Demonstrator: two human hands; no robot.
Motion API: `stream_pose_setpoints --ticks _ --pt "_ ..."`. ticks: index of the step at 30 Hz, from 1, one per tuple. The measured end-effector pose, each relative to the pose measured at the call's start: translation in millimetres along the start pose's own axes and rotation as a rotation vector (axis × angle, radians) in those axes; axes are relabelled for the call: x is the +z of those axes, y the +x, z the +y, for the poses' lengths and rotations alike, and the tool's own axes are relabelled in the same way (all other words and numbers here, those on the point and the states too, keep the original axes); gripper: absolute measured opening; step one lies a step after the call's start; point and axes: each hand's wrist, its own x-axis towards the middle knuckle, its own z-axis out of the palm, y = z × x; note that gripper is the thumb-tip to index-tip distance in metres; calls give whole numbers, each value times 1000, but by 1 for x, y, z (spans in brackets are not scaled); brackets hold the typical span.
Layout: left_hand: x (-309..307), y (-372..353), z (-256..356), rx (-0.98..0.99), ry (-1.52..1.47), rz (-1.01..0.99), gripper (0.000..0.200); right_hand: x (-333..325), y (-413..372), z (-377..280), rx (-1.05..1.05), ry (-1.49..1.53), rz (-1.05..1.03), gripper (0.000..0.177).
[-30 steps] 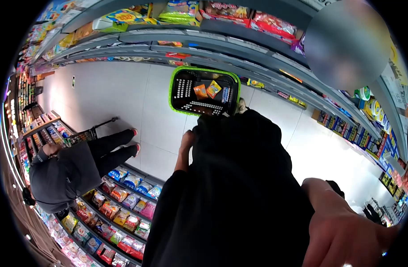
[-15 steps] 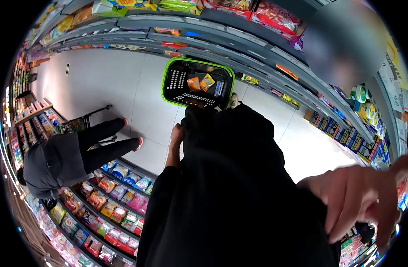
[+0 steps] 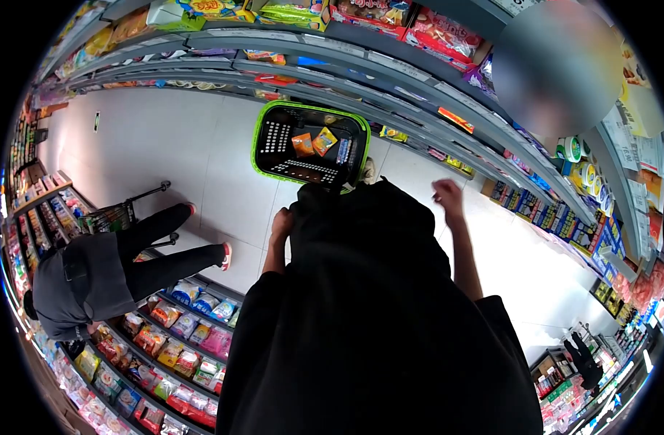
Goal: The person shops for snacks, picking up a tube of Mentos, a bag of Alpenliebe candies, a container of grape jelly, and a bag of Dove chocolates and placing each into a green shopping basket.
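A black shopping basket with a bright green rim [image 3: 256,145] stands on the floor just ahead of my feet. Inside lie an orange packet [image 3: 302,145], a yellow-orange packet [image 3: 325,141] and a small blue-and-white pack [image 3: 343,151]. Beside the left edge of my black clothing is my left hand [image 3: 282,222], its fingers curled closed; whatever they may hold is hidden. My right hand [image 3: 448,196] hangs at my right side, apart from the basket, with loosely bent fingers and no object visible in it.
Shelves of packaged snacks [image 3: 375,54] run along the front and right. At the left, a person in dark clothes [image 3: 85,279] leans by a cart [image 3: 114,217] and a low snack shelf [image 3: 180,326]. Another person [image 3: 584,360] stands far off at lower right.
My right hand has come down from the near right foreground to my side. The basket appears slightly lower and further left in view. My left hand stays by my clothing.
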Motion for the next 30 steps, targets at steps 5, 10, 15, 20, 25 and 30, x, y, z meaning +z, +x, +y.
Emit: stream_pose_setpoints --ticks 5,10,15,20,25,30 --pt "2 -1 -14 -55 -23 -36 45 -79 20 254 251 -843 -273 16" --pt "21 -9 -23 -234 -164 114 39 -80 5 257 -140 -898 -205 16" --pt "38 -15 -25 -269 -382 167 35 -41 27 138 -433 -600 72 15" --pt "37 -1 -21 -223 -389 197 36 1 78 -17 -578 -417 103 4" --pt "36 7 -13 -208 -380 173 37 19 145 -90 -682 -315 141 14" --pt "54 5 -29 -307 -443 229 36 32 182 -126 -500 -613 69 56"
